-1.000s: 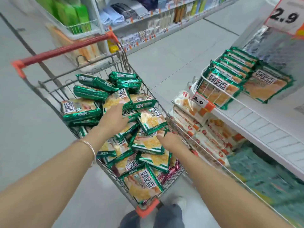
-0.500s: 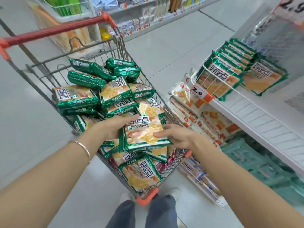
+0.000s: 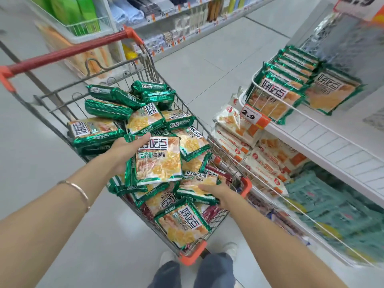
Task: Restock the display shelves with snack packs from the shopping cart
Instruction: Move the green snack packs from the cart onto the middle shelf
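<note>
Pick step. Your left grip (image 3: 122,151) clasped stacked green-and-yellow foil snack packs (image 3: 159,161) over the red-handled wire cart (image 3: 68,54). Your right grip (image 3: 218,194) pinched a second pack (image 3: 195,189) lower down. Next called for lifting both rightward onto the white shelf (image 3: 332,146).

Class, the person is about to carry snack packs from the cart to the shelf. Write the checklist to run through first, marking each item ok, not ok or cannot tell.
1. Left hand grips the stack of green snack packs: ok.
2. Right hand has a firm hold on the single green pack under its fingers: cannot tell, thumb hidden.
3. Row of matching packs stands on the display shelf: ok.
4. Bare shelf space beside that row: ok.
5. Shopping cart stands close beside the shelf: ok.
6. Price tag, reading 2.9, belongs to these packs: cannot tell.
</note>
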A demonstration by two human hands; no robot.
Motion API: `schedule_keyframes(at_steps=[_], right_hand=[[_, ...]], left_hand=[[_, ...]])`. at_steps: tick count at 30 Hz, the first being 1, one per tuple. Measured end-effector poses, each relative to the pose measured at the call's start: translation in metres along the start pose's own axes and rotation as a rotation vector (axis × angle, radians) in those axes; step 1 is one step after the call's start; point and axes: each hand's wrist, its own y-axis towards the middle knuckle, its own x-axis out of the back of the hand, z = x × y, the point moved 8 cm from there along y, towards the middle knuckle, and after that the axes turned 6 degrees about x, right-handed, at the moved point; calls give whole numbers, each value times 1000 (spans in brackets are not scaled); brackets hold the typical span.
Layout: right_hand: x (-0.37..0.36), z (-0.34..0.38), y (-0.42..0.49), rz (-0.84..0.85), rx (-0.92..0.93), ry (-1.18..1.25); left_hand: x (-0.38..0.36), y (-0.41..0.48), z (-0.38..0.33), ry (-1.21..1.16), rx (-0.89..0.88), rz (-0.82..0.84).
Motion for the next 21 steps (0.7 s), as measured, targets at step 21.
schedule_keyframes(at_steps=[21], right_hand=[[91, 153, -127, 145, 538, 331]], left_hand=[[-164, -90, -116, 49, -122, 569]])
